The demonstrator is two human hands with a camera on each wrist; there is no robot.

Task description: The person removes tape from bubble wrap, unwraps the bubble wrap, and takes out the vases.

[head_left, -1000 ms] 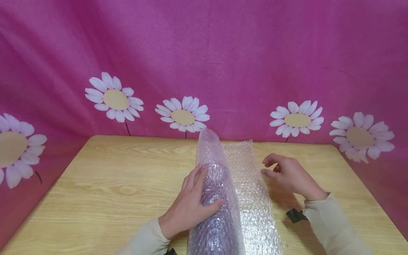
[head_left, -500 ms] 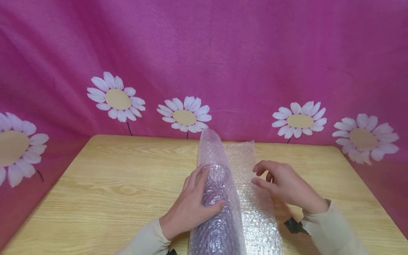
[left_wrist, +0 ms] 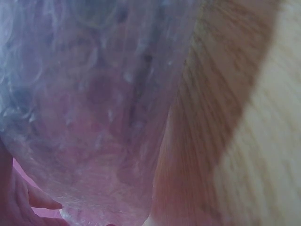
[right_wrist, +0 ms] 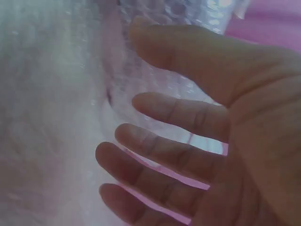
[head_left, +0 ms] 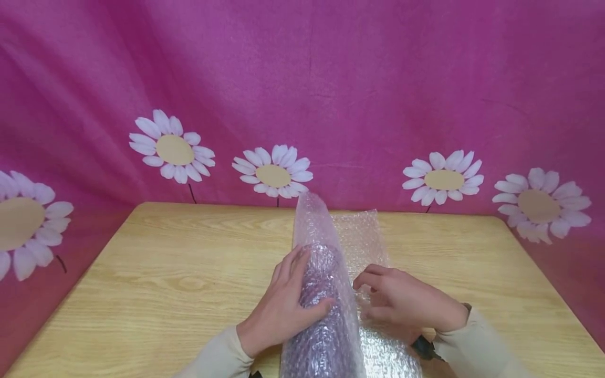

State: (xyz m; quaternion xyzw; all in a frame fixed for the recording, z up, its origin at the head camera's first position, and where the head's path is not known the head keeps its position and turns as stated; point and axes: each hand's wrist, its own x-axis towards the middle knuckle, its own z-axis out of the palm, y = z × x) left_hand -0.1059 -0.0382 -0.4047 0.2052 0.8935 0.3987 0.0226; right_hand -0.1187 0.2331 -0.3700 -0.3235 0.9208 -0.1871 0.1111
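Left hand [head_left: 283, 312] rests on a bubble-wrapped roll [head_left: 326, 338]; fingers relaxed, nearly straight along its left side, thumb across the top. Right hand [head_left: 406, 299] just right of the roll, above a flat bubble-wrap sheet [head_left: 363, 236], fingers loosely bent and apart; contact unclear. Worktop [head_left: 179, 278] beneath both hands; pink flowered cloth [head_left: 350, 105] beyond the fingers.

Tabletop [head_left: 179, 273] passable left; roll [head_left: 331, 283] (seemingly lying) blocks centre.

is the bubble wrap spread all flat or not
Only partly: in the head view, a strip of the bubble wrap lies flat on the table, while the rest bulges up beside it.
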